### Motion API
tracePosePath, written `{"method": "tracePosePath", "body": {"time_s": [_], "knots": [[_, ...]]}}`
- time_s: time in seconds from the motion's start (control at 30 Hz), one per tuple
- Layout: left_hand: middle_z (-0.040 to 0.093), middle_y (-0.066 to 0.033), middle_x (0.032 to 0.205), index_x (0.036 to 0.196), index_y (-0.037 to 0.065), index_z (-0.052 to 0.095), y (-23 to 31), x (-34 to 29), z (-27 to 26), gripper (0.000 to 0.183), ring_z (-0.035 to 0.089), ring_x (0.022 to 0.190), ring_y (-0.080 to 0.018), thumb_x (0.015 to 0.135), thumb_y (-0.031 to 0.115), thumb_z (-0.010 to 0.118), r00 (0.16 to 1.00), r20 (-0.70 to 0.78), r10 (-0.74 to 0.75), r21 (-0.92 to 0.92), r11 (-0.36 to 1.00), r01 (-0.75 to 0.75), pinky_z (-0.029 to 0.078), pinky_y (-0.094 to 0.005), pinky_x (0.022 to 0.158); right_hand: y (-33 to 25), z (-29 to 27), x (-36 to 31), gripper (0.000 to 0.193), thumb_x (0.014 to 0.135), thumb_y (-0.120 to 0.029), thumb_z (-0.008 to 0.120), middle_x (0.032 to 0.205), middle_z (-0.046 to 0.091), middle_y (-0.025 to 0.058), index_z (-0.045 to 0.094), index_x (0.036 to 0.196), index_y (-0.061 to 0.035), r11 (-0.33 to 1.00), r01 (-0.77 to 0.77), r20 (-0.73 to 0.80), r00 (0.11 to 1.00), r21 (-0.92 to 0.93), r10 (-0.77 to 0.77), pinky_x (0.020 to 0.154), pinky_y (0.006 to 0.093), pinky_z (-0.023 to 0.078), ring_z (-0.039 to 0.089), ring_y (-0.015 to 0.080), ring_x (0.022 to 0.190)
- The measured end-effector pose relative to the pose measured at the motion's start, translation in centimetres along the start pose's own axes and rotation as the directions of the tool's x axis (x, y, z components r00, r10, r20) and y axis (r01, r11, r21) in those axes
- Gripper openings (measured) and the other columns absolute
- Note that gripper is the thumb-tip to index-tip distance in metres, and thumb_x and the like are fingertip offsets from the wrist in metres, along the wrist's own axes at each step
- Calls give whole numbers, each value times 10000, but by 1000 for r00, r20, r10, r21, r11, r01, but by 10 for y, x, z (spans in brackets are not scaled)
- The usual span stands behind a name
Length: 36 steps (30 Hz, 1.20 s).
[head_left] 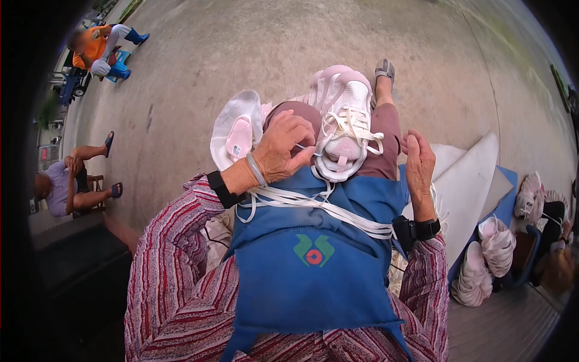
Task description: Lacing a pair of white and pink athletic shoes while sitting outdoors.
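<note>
The person sat with a pale pink and white sneaker (342,123) propped on the lap, just above a blue apron (313,265). The left hand (283,151) lay against the shoe's side at nine o'clock, its grip pinched together on a thin white lace end (304,148). The right hand (419,166) was raised at three o'clock from the shoe, clear of it, fingers loosely curled; I could not tell whether it held a strand. The step in hand looked like lacing, with the cords already crossed over the tongue. I judged the next move would call for feeding that end through an eyelet and drawing it snug with both hands.

A bundle of white laces (319,208) lay across the apron at six o'clock from the shoe, near enough to tangle with the working end. A white insole piece (235,130) sat at nine o'clock beside the left hand. More pink shoes (488,256) were heaped at four o'clock by a white sheet (470,175). Two other people sat well apart at nine and ten o'clock on the concrete ground (253,42).
</note>
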<state>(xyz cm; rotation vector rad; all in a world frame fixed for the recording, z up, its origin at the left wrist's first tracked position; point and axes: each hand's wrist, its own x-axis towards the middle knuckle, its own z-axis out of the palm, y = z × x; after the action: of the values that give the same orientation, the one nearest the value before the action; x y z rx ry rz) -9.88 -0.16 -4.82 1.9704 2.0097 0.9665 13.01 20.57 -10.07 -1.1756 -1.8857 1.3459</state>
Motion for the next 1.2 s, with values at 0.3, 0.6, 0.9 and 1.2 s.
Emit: {"method": "tracePosePath", "body": {"time_s": [0.3, 0.6, 0.9, 1.2], "knots": [[561, 17, 779, 896, 21, 587, 58, 8, -87, 125, 505, 712, -62, 911, 145, 593, 880, -137, -454, -488, 804, 339, 431, -216, 647, -6, 30, 18, 407, 978, -312, 433, 959, 646, 69, 600, 1126, 29, 1000, 14, 218, 976, -2, -13, 783, 270, 490, 612, 139, 847], [579, -145, 960, 1025, 8, 555, 66, -37, 2, 275, 557, 907, -309, 812, 155, 649, 941, 267, -209, -170, 951, 259, 450, -394, 796, 5, 57, 48, 492, 966, -420, 395, 1029, 618, 65, 558, 1158, 2, 985, -154, 586, 792, -77, 169, 762, 317, 475, 582, 155, 871], [525, -185, 1077, 1230, -22, 431, 70, -25, 46, 538, 512, 1022, -352, 801, 202, 665, 901, 291, -321, -116, 923, 366, 430, -427, 879, -20, 44, 30, 369, 922, -270, 544, 991, 617, 85, 584, 1094, 54, 898, -351, 384, 893, 265, 236, 733, 266, 469, 578, 128, 842], [619, -194, 880, 980, 35, 639, 75, -18, 45, 318, 579, 863, -380, 893, 334, 573, 948, 49, -315, -318, 895, 314, 456, -448, 769, -67, 36, 6, 470, 980, -296, 418, 1252, 543, 172, 436, 1293, 55, 551, -585, 675, 736, 595, 52, 949, 402, 467, 574, 262, 1102]]}}
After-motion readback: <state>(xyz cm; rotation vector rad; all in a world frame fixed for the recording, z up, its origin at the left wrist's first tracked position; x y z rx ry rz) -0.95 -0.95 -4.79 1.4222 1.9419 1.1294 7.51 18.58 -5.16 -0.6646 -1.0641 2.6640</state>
